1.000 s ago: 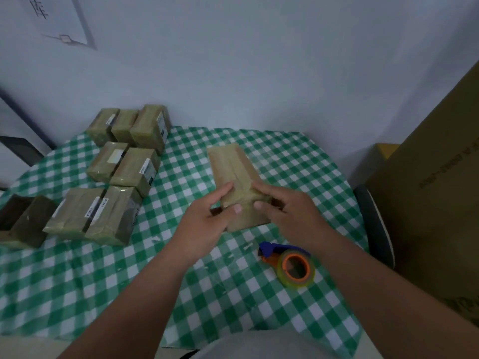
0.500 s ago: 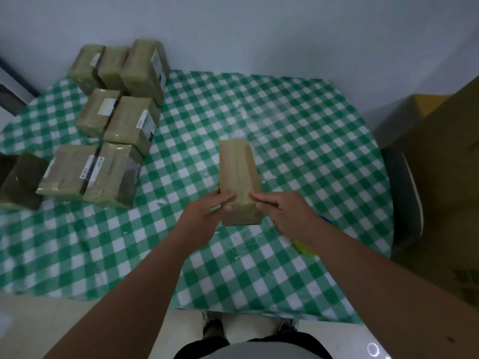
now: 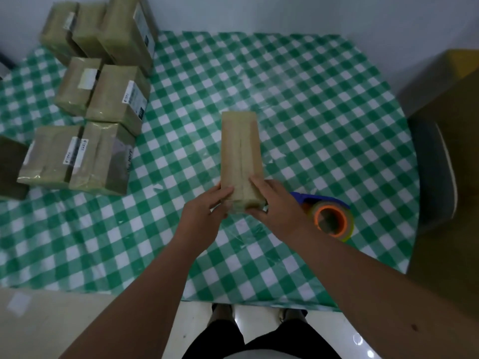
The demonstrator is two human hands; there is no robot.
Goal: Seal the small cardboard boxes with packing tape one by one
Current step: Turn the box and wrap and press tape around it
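Green-checked tablecloth (image 3: 311,104) fills the head view: mid-table, toward its near edge, both hands pinch one long cardboard box (image 3: 241,154) at its near end, left hand (image 3: 202,218) and right hand (image 3: 277,203) either side. It looks light and stiff, best gripped by its long sides. Tape dispenser (image 3: 329,216) waits beside.

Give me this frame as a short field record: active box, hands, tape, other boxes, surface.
active box: long cardboard box lying flat, centre seam facing up
left hand: left hand grips the near end
right hand: right hand grips the near end, opposite side
tape: tape dispenser on the cloth beside the right hand, untouched
other boxes: wrapped boxes grouped at far left
surface: green checked tablecloth
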